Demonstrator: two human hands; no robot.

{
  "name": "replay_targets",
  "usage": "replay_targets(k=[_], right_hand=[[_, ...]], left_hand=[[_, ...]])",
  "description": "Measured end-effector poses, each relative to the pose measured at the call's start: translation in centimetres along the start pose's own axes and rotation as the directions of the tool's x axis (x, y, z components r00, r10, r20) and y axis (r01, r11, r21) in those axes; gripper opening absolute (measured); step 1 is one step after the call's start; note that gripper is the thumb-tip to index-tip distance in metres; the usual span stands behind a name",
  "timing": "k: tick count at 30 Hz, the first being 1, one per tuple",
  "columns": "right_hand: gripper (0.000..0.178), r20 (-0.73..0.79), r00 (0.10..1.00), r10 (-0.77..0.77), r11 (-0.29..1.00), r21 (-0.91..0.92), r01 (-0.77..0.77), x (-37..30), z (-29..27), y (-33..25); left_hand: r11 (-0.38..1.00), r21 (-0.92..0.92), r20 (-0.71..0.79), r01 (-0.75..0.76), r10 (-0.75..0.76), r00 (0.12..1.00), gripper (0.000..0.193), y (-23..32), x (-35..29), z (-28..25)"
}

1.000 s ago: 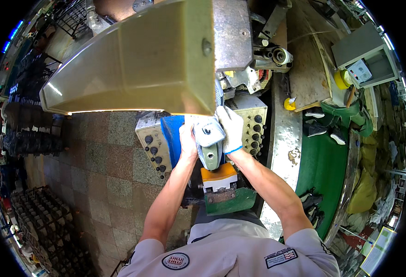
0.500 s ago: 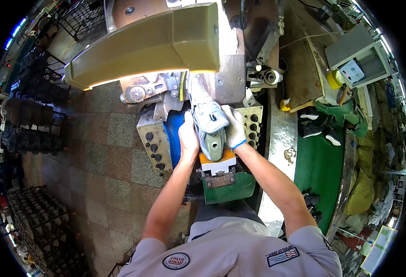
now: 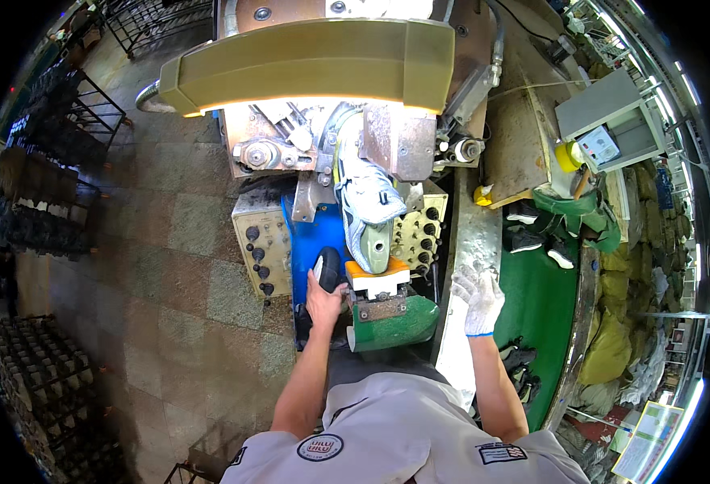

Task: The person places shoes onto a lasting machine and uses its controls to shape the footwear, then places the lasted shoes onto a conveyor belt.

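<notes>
A light blue-grey shoe upper on a green shoe last [image 3: 377, 242] sits in the machine, its toe end under the lit head and its heel end above an orange pad [image 3: 381, 272]. Neither hand touches it. Below and left of it, my bare left hand [image 3: 323, 302] is closed on a black shoe [image 3: 329, 268] with a pale sole edge, beside a blue panel [image 3: 323, 229]. My right hand [image 3: 482, 302], in a white knit glove with a blue cuff, is over the metal ledge to the right, its fingers apart and apparently holding nothing.
A long tan lamp hood [image 3: 306, 66] spans the machine top. Knobbed control boxes [image 3: 252, 246] flank the shoe. On the right, black shoes [image 3: 524, 239] lie on a green surface [image 3: 524, 298] beyond the metal ledge. Racks [image 3: 44, 371] stand along the left.
Both hands have let go of the shoe on the last, which stays in the machine. My left hand has moved down to a black shoe; my right hand has swung right over the ledge.
</notes>
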State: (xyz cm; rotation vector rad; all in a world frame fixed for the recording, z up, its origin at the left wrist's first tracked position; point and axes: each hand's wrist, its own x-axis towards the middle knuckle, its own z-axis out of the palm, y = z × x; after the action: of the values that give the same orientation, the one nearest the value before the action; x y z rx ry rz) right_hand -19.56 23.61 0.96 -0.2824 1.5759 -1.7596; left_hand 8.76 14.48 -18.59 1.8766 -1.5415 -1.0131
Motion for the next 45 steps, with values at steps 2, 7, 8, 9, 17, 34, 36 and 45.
replay_targets(k=[2,7,8,9,17,34,36,45], right_hand=[[0.044,0.036,0.999,0.007,1.000,0.030,-0.008,0.0,0.2,-0.6],[0.029,0.086,0.995,0.046,0.997,0.059,-0.051,0.9,1.1,-1.4],[0.030,0.082,0.996,0.047,0.999,0.017,-0.048,0.9,1.4,-1.6],[0.032,0.101,0.994,0.040,0.999,0.010,-0.041,0.8,0.7,-1.5],[0.048,0.388,0.919,0.072,0.958,0.228,-0.172,-2.7,2.8,-5.0],[0.050,0.221,0.885,0.410,0.761,0.451,-0.465,10.8,-35.7,9.2],[0.051,0.046,0.900,0.434,0.810,0.417,-0.412,9.7,-40.5,8.4],[0.058,-0.395,0.894,-0.213,0.511,-0.825,-0.243,9.3,-48.5,1.4]], left_hand=[[0.996,0.067,0.097,0.058,-0.065,0.993,0.098,1.1,1.2,-0.7],[0.998,0.048,0.123,0.052,-0.057,0.991,0.090,1.0,1.5,-1.9],[0.997,0.045,0.144,0.062,-0.068,0.987,0.090,1.2,1.0,-2.7],[0.997,0.046,0.171,0.068,-0.074,0.982,0.090,2.4,0.1,-4.3],[0.973,-0.225,-0.014,-0.052,0.050,0.999,0.067,16.3,-5.6,-22.5],[0.951,-0.111,-0.169,-0.290,0.269,0.948,0.071,25.2,3.8,-6.4],[0.944,-0.210,-0.164,-0.253,0.221,0.961,0.064,23.7,4.5,-6.4],[0.464,-0.856,0.308,0.229,0.100,0.946,0.057,27.8,-6.1,-6.7]])
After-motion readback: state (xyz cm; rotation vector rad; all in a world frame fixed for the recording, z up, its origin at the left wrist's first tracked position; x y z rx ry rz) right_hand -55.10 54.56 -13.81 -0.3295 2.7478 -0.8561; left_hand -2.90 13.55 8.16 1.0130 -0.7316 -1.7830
